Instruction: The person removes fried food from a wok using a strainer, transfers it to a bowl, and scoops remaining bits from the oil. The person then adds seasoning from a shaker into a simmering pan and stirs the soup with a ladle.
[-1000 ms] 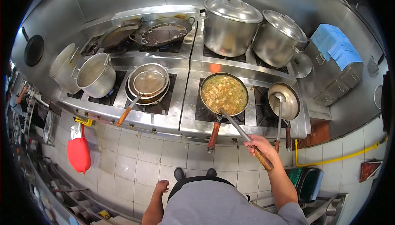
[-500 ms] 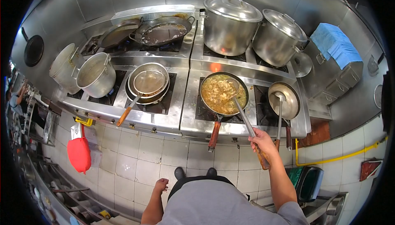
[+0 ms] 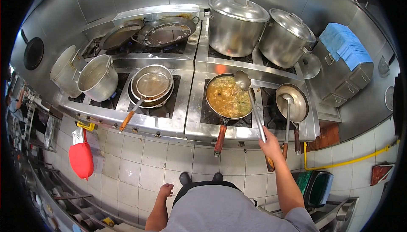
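Observation:
In my right hand point(image 3: 270, 142) is a long-handled ladle point(image 3: 257, 115), gripped near its wooden end. Its metal bowl is at the upper right rim of a frying pan point(image 3: 223, 129), back side up. Orange-brown soupy food point(image 3: 228, 99) with pale and green bits fills that pan, which sits on a burner with its wooden handle towards me. My left hand point(image 3: 166, 189) hangs low beside my body, fingers curled and nothing visible in them. To the right, a second pan point(image 3: 300, 115) has another ladle point(image 3: 288, 113) resting in it.
Two large lidded stockpots point(image 3: 235, 28) stand behind the pans. Left on the stove are a strainer point(image 3: 152, 83) over a pan, two tall pots point(image 3: 98, 79) and wide woks point(image 3: 167, 32). A blue cloth point(image 3: 345, 45) drapes a cabinet. A red item point(image 3: 80, 160) hangs at the stove's front left.
The ladle's bowl has come up out of the food to the pan's right rim and turned over. My right hand has shifted slightly along with it. My left hand looks unchanged.

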`<state>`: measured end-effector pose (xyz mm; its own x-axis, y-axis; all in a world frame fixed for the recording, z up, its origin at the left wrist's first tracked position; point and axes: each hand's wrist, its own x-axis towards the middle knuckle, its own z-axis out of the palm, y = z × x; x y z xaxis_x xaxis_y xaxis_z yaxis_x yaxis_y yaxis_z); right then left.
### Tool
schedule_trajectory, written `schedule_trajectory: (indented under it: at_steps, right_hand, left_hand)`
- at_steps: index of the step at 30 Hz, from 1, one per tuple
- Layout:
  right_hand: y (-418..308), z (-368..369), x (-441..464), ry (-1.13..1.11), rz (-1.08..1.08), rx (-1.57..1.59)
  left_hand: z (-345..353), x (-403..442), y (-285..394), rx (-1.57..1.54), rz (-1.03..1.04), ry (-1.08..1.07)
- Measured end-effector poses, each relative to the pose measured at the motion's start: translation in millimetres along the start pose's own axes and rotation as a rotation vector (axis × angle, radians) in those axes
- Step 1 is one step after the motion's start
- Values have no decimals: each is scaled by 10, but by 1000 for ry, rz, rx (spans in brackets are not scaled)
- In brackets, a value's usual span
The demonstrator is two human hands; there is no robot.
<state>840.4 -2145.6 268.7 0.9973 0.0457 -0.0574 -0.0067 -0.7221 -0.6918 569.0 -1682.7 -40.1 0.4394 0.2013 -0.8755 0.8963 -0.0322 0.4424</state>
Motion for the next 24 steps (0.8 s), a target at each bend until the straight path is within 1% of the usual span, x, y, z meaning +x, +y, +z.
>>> schedule_trajectory:
  at_steps: [1,3,4,6,7,9,10,12,13,15,16,18,19,21,22,24]
  right_hand:
    - [52,22,-6,0,1,0]
    - [82,36,-23,110,-174,-230]
    - [47,23,-42,110,-174,-230]
    - [-45,-14,-94,50,-37,-147]
    - [-8,7,-103,50,-37,-147]
    - [92,80,-138,135,-112,-13]
    - [116,105,-146,135,-111,-13]
    - [145,163,-165,3,139,244]
    - [186,211,-165,4,141,244]
    - [204,291,-155,0,45,226]
    - [171,303,-163,1,46,227]
    - [54,320,-179,-77,153,339]
    - [-15,316,-180,-78,152,339]
    - [-113,306,-170,-186,270,430]
    - [-107,304,-157,-187,270,431]
    - [-117,292,-126,-311,304,590]
  left_hand:
    - [5,-4,-1,5,-4,3]
    - [11,3,-15,10,-8,7]
    - [14,10,-32,3,-3,5]
    - [21,15,-38,-3,2,3]
    - [30,6,-38,-18,7,16]
    - [41,1,-37,-32,11,28]
    - [47,4,-39,-34,12,28]
    - [54,4,-32,-32,13,27]
    - [57,-2,-27,-37,15,22]
    - [62,-8,-16,-42,17,18]
    - [64,-10,-13,-42,17,16]
    - [73,-20,-9,-43,16,15]
    - [77,-27,-5,-45,20,16]
    - [80,-44,-2,-47,23,18]
    - [79,-52,-1,-55,18,19]
    - [73,-65,-7,-64,13,22]
